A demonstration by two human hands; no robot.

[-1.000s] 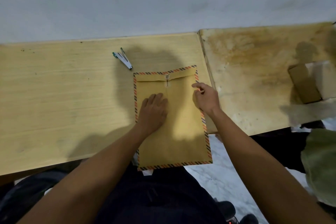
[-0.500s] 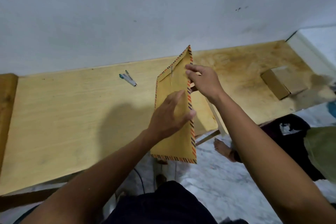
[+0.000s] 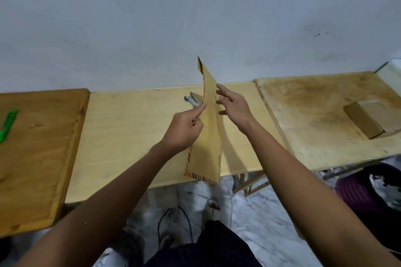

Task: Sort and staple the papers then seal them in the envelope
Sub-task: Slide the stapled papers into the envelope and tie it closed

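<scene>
Envelope (image 3: pixel 208 136) upright, flap looks closed | left hand (image 3: pixel 184 130) pinches its edge | right hand (image 3: pixel 233 107) fingers spread beside it | sealing seemingly done

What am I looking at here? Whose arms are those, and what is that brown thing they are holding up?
There is no machine here. A person wears a camera on the head, so you see what they see: their own two arms reaching forward. The left hand pinches a brown envelope with a striped edge and holds it up on end above a pale wooden table. The right hand is open, fingers spread, right beside the envelope. On the table behind it lies a small stapler. To the right, on a stained table, sits a cardboard box. Far left, on a darker table, lies something green, too blurred to name.
</scene>
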